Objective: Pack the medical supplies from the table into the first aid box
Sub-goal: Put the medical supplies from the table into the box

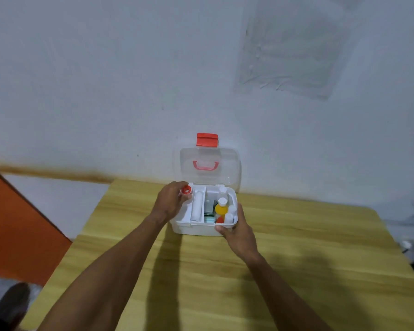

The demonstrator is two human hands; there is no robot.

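Observation:
A white first aid box (196,229) stands open on the wooden table (296,259), its clear lid (225,163) with a red latch upright against the wall. My left hand (170,201) holds a small red-capped roll (186,190) over the box's left tray compartment. A white rolled bandage (197,209) lies in the neighbouring slot. The right section holds a yellow bottle with a white cap (220,207), small white bottles (229,217), a red item (220,220) and a teal packet (209,220). My right hand (237,231) grips the box's front right corner.
The table's far edge meets a pale wall just behind the lid. An orange panel (17,223) stands at the left. A shoe (12,299) shows on the floor at lower left. Dark cables lie at the right edge.

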